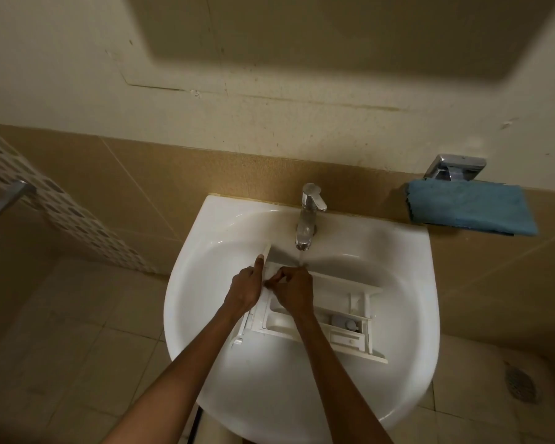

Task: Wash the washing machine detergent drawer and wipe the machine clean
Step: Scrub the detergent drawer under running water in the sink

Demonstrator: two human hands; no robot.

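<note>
A white detergent drawer [343, 318] lies across the basin of a white sink [398, 363], its front panel at the left end. My left hand [245, 288] grips that front panel, thumb stretched up along its edge. My right hand [293, 291] is curled over the drawer's near-left compartment, fingertips pinching at its rim beside the left hand. Water runs from the chrome tap [308, 216] in a thin stream onto the drawer just beyond my hands. What lies under the right hand's fingers is hidden.
A folded blue cloth [468, 211] rests on a chrome wall holder [455, 169] to the right of the sink. Tan tiles back the sink. A floor drain [521, 384] shows at lower right, and a patterned tile strip with a metal handle [7, 200] at left.
</note>
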